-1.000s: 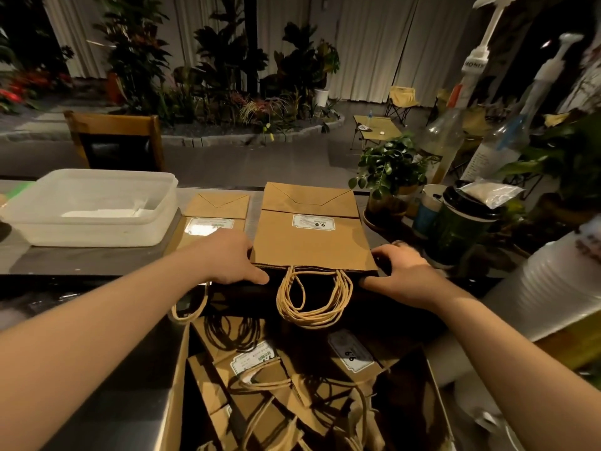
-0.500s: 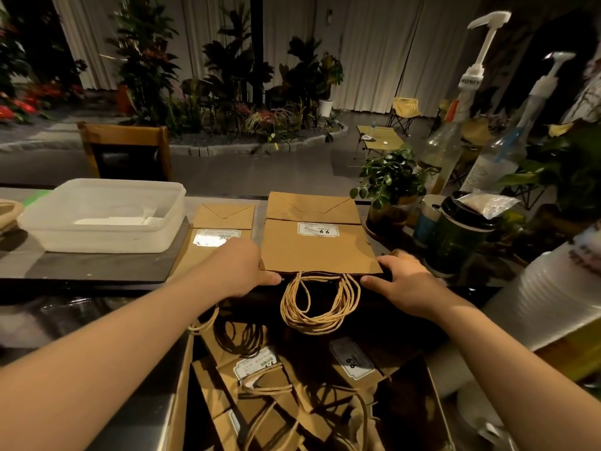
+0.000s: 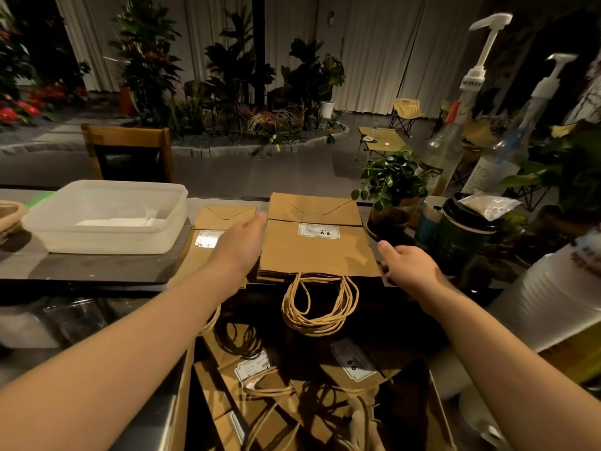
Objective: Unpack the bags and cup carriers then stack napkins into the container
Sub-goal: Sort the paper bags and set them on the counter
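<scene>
A stack of flat brown paper bags (image 3: 320, 249) lies on the counter (image 3: 97, 271), with the twisted paper handles (image 3: 320, 307) hanging over the near edge. The left hand (image 3: 240, 242) is at the left side of this stack, fingers straight and together, the edge of the hand against the bags; it holds nothing. The right hand (image 3: 406, 265) is at the right side of the stack, near its near corner, fingers loosely relaxed, also holding nothing. If it touches the bags, I cannot tell. A second, smaller stack of bags (image 3: 214, 229) lies just to the left, partly under the left arm. Further left stands a white plastic container (image 3: 107, 216) with some white napkins (image 3: 117, 221) flat inside. Below the counter, near the person, an open cardboard box (image 3: 182, 402) holds more brown bags. On the right stand a small potted plant (image 3: 390, 183) and two pump bottles (image 3: 455, 138).
</scene>
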{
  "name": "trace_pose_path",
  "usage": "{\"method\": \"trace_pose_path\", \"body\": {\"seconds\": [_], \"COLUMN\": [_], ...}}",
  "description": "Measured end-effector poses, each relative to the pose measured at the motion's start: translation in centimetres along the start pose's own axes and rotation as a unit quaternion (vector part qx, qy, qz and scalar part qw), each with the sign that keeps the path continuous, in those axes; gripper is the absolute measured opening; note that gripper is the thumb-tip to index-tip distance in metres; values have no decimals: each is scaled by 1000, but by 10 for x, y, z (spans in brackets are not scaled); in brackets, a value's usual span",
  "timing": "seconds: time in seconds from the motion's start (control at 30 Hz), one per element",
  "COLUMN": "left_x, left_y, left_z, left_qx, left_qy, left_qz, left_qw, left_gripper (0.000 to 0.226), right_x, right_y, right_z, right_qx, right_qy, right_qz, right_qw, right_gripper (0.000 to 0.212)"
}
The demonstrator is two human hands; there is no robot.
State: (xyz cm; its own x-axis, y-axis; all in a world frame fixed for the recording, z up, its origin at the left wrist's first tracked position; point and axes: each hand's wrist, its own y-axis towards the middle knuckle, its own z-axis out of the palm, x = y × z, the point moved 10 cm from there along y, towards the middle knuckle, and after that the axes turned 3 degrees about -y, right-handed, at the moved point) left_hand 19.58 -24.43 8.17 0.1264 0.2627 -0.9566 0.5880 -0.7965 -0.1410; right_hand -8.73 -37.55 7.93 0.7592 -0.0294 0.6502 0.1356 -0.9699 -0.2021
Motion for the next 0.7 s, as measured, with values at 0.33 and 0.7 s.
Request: {"method": "trace_pose_path", "body": {"seconds": [0.33,0.7], "left_x": [42,8], "left_y": [12,-24], "left_z": [31,9], "left_qx": [76,143], "left_qy": [-149,403], "left_qz": [-43,11], "left_qw": [985,904], "left_gripper": [75,80], "right_x": [16,-9], "right_y": [-2,-8], "right_z": [15,12], "right_qx": [11,96], "right_qy": [17,-225], "right_qz": [-7,-131], "right_qw": [1000,961], "right_gripper": [28,74]}}
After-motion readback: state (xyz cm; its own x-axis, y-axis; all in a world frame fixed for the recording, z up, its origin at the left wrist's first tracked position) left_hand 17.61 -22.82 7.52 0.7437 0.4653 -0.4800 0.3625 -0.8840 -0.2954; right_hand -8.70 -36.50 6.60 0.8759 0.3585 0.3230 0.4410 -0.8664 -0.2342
